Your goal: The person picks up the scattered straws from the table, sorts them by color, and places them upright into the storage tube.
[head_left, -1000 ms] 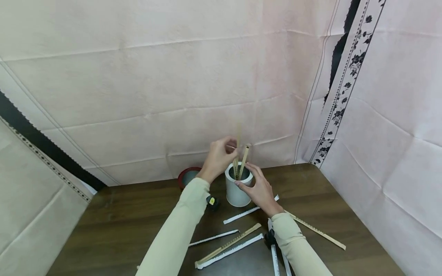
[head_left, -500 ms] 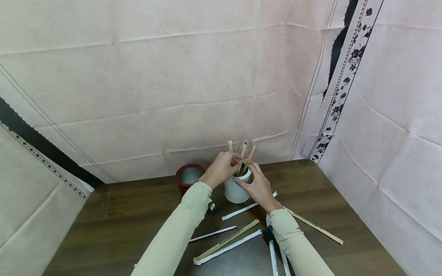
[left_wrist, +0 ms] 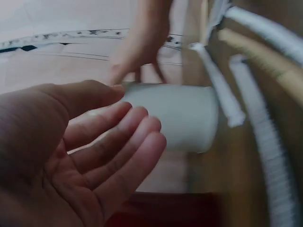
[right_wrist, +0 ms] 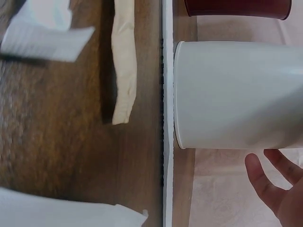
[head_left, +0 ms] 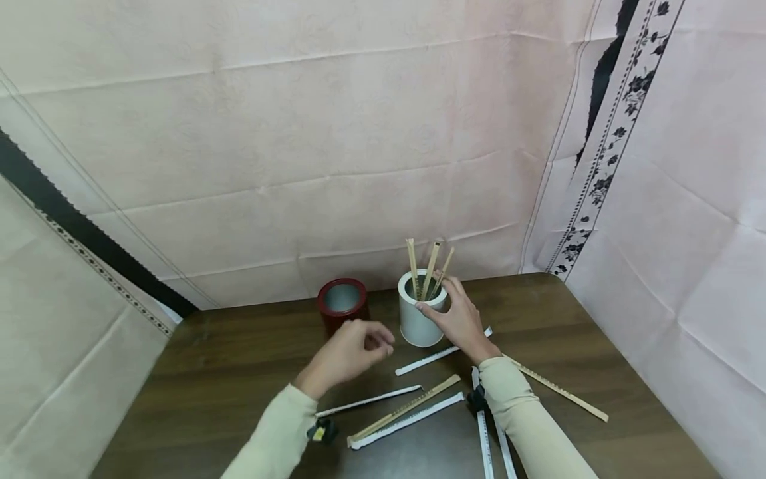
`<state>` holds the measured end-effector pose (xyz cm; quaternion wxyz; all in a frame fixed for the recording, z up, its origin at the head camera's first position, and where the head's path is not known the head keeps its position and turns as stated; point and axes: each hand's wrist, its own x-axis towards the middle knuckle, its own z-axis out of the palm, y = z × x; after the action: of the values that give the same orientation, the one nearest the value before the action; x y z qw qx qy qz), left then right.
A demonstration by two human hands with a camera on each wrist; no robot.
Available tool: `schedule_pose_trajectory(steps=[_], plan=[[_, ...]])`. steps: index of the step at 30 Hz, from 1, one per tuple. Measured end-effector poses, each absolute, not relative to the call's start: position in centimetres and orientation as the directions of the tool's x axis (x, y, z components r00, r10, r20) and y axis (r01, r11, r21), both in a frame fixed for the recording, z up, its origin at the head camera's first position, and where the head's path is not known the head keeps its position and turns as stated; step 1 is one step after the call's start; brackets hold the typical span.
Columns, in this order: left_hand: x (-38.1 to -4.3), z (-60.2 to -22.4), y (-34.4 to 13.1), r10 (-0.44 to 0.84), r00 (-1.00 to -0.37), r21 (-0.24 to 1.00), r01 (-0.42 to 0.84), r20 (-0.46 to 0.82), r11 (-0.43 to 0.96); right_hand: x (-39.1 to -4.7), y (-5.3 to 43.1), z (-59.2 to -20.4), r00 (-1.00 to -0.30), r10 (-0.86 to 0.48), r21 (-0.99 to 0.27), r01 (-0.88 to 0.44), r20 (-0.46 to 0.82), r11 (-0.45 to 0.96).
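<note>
A white cylindrical container (head_left: pixel 421 326) stands upright near the table's back edge, with 3 slim beige sticks (head_left: pixel 430 266) leaning in it. Their wrappers look like printed paper. My right hand (head_left: pixel 457 316) holds the container's right side near the rim, thumb in front and fingers behind; the right wrist view shows two fingers (right_wrist: pixel 258 177) at its wall. My left hand (head_left: pixel 353 352) hovers in front and to the left, fingers loosely curled and holding nothing. In the left wrist view, the white container (left_wrist: pixel 182 116) lies beyond that hand, apart from it.
A dark red container (head_left: pixel 342 299) stands left of the white one. On the brown table (head_left: pixel 227 372) lie several white sticks (head_left: pixel 413 419) and beige sticks (head_left: pixel 562 392), some under my right forearm. A cloth-like sheet (head_left: pixel 359 133) hangs behind the table.
My left hand has let go of a beige stick, which now leans in the white container with the others. It has drawn back toward the lower left. My right hand stays at the container.
</note>
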<state>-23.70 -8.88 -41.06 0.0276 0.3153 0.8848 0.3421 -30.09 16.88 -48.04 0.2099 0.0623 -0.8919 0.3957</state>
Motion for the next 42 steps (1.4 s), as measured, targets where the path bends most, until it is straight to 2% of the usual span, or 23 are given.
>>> schedule_pose_trajectory(steps=[3, 6, 11, 14, 17, 22, 27, 30, 33, 37, 42], plan=[[-22.2, -44.7, -8.4, 0.556, -0.817, 0.662, 0.502, 0.152, 0.557, -30.1, 17.3, -47.8, -0.909, 0.060, -0.680, -0.264, 0.413, 0.684], [-20.6, -47.6, -7.2, 0.532, -0.839, 0.624, 0.479, 0.117, 0.618, -30.1, 17.4, -47.6, -0.910, 0.054, -0.685, -0.269, 0.411, 0.676], [-18.9, -50.0, -5.2, 0.501, -0.851, 0.351, 0.522, 0.156, 0.778, -30.0, 16.8, -47.7, -0.910, 0.062, -0.697, -0.270, 0.411, 0.664], [-18.2, -50.8, -4.7, 0.496, -0.846, 0.247, 0.531, 0.193, 0.810, -29.8, 16.4, -48.1, -0.913, 0.056, -0.700, -0.269, 0.404, 0.661], [-17.9, -51.3, -5.0, 0.524, -0.832, 0.230, 0.555, 0.183, 0.799, -29.6, 16.1, -48.5, -0.916, 0.043, -0.695, -0.271, 0.399, 0.666], [-18.5, -50.9, -6.7, 0.572, -0.811, 0.286, 0.581, 0.122, 0.762, -29.5, 15.9, -48.6, -0.912, 0.057, -0.693, -0.267, 0.407, 0.670], [-19.1, -49.2, -8.6, 0.559, -0.818, 0.408, 0.560, 0.135, 0.721, -29.4, 16.3, -48.6, -0.910, 0.055, -0.697, -0.275, 0.411, 0.662], [-20.1, -46.4, -8.5, 0.545, -0.813, 0.507, 0.564, 0.203, 0.652, -29.3, 16.6, -48.4, -0.902, 0.057, -0.689, -0.285, 0.429, 0.666], [-21.3, -42.1, -7.8, 0.497, -0.798, 0.558, 0.597, 0.340, 0.576, -29.3, 16.6, -48.2, -0.893, 0.059, -0.681, -0.297, 0.447, 0.670], [-23.9, -36.6, -5.9, 0.400, -0.743, 0.560, 0.668, 0.536, 0.490, -29.3, 16.8, -48.2, -0.897, 0.061, -0.689, -0.291, 0.438, 0.664], [-27.4, -32.8, -3.7, 0.300, -0.694, 0.573, 0.714, 0.654, 0.403, -29.1, 16.6, -47.9, -0.911, 0.072, -0.704, -0.263, 0.407, 0.659]])
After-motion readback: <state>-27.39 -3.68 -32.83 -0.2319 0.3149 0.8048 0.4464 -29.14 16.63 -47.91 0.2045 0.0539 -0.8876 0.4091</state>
